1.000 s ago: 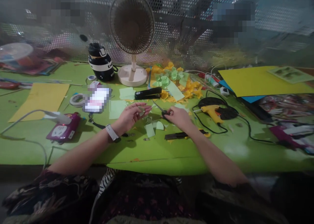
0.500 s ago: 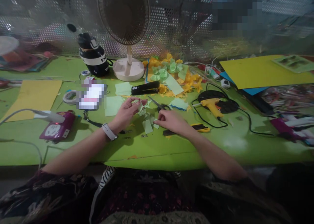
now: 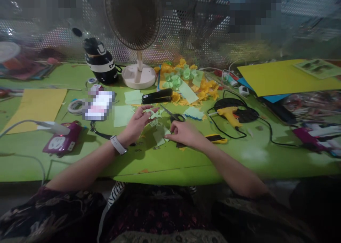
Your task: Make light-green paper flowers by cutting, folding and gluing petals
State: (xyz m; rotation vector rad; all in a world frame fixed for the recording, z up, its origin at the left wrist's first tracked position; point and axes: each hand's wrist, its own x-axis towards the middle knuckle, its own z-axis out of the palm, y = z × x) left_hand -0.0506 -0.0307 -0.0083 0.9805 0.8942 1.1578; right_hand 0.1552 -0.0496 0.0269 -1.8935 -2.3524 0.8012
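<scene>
My left hand [image 3: 138,125], with a white watch band at the wrist, hovers over a small heap of cut pale green paper scraps [image 3: 155,121]; its fingers are apart and nothing is gripped. Curled fingers and thumb of my right hand [image 3: 185,133] meet at the edge of a small pale green paper piece [image 3: 159,138] lying on the table. Just above that hand is a pair of scissors [image 3: 177,117], blades pointing to the upper left. A yellow and black utility knife [image 3: 216,139] lies partly hidden under the right wrist.
Behind my hands lie a black stapler [image 3: 157,96], green paper sheets [image 3: 124,115] and a pile of yellow and green paper flowers [image 3: 183,77]. A yellow glue gun [image 3: 229,115] with its cord is on the right. A fan [image 3: 139,76], bottle [image 3: 102,67] and phone [image 3: 99,106] stand or lie further left.
My left fingers have spread from a pinch over the scraps. My right hand has shifted slightly left, with its thumb at the paper piece. The scissors have stayed put.
</scene>
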